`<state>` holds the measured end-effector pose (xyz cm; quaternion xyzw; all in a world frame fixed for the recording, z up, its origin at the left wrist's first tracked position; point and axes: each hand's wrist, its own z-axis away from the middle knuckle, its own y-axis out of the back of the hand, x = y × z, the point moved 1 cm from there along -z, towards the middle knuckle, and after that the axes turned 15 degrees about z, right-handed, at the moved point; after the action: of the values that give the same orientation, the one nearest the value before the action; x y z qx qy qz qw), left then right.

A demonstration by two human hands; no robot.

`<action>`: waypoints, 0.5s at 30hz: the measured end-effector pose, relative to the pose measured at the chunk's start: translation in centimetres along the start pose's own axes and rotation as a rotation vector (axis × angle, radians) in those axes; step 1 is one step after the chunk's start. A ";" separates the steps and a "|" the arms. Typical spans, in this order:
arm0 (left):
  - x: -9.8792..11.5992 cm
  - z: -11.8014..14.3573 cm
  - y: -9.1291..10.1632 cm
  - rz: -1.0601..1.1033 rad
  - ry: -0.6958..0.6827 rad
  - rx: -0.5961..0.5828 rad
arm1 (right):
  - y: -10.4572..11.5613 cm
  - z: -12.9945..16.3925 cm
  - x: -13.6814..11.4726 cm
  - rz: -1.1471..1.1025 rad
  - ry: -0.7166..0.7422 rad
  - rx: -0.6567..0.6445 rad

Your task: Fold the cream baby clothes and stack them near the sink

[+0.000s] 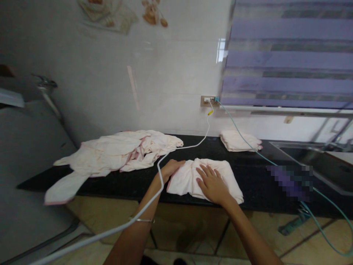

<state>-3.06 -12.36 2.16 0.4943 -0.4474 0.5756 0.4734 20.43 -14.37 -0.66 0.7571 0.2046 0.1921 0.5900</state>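
A white garment with pink edging [190, 187] lies folded on the dark counter in front of me. My right hand [213, 184] presses flat on top of it, fingers spread. At its left back corner my left hand [171, 169] is closed on the cloth's edge; part of its fingers is hidden by the fabric. To the left, a loose, crumpled heap of the same white cloth [102, 152] covers the counter, with one sleeve-like end [64, 187] hanging over the front edge. Further back on the right sits another folded white garment [239, 141].
A white cable [191, 147] runs from the wall socket [206, 101] across the counter and over my left forearm. A teal cable [239, 132] leads right to a blurred purple object [288, 182]. The steel sink [325, 169] is at the right; a grey appliance [24, 147] stands left.
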 end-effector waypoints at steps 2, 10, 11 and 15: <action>0.6 0.2 -0.2 0.053 0.075 -0.124 | 0.0 0.0 0.0 -0.007 0.000 0.001; 0.6 0.6 -1.0 -0.243 0.005 -0.131 | 0.1 0.2 0.0 -0.026 -0.002 0.028; 0.4 0.7 -1.0 -0.290 -0.023 -0.092 | 0.1 0.2 0.0 -0.026 -0.003 0.032; 0.1 1.7 -1.2 -0.383 0.020 -0.008 | 0.3 0.3 0.0 -0.034 0.001 0.033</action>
<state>-1.66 -13.84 2.49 0.5627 -0.3427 0.4780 0.5808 20.59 -14.64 -0.46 0.7630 0.2207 0.1792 0.5805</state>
